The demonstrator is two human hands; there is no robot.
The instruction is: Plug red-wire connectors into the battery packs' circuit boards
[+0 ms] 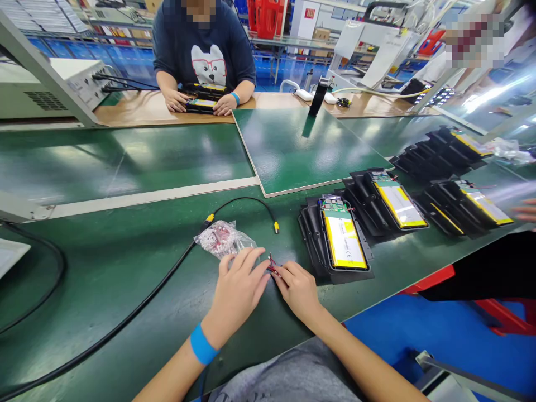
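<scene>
My right hand (298, 291) pinches a small bundle of thin red and black wires (273, 266) above the green bench. Beside it, my left hand (239, 285) has its fingers spread, with the fingertips next to the wires and over the edge of a clear plastic bag (221, 239). White and red small parts fill the bag. A blue band (203, 344) circles my left wrist. To the right of my hands lies a stack of black casings (314, 240); the top one holds a white and yellow battery (345, 241) and a green circuit board (335, 207).
A black cable (154, 293) with a yellow-tipped plug (276, 227) crosses the bench. More casing stacks (397, 204) stand at the right. A raised green board (301, 151) lies ahead. Across the bench, a person (203, 50) handles casings. Another hand (525, 210) shows at the right edge.
</scene>
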